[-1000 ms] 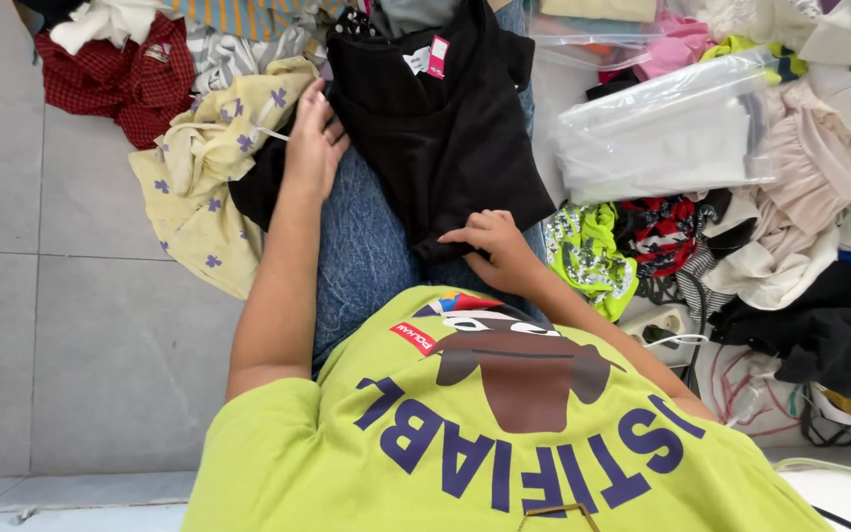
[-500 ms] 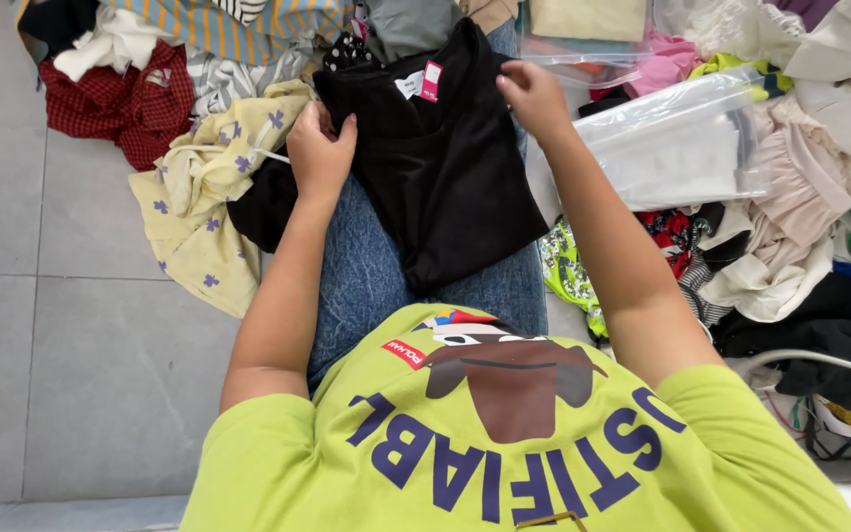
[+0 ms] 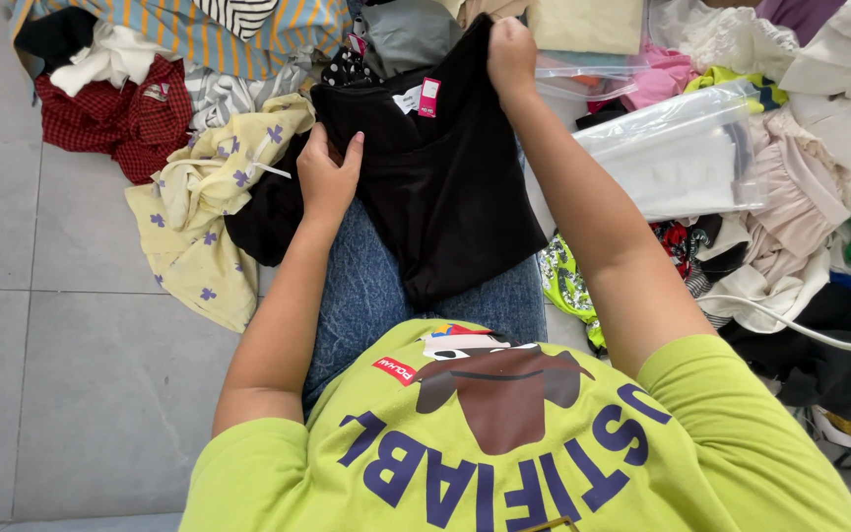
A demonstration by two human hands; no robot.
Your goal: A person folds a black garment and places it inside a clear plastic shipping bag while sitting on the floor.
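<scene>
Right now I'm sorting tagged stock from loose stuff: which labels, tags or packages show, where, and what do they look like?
Pink hang tag: small upright rectangle at the black garment's neckline.
White label: small pale patch just left of the pink one.
Clear plastic bag: flat, on the pile right of the lap, holding white folded cloth.
Second clear bag: above it, partly hidden.

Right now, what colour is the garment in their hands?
Black garment, with a pink tag at the neck; the head view shows it.

Grey tiled floor (image 3: 71, 394) under heaped clothes (image 3: 800, 197).
</scene>
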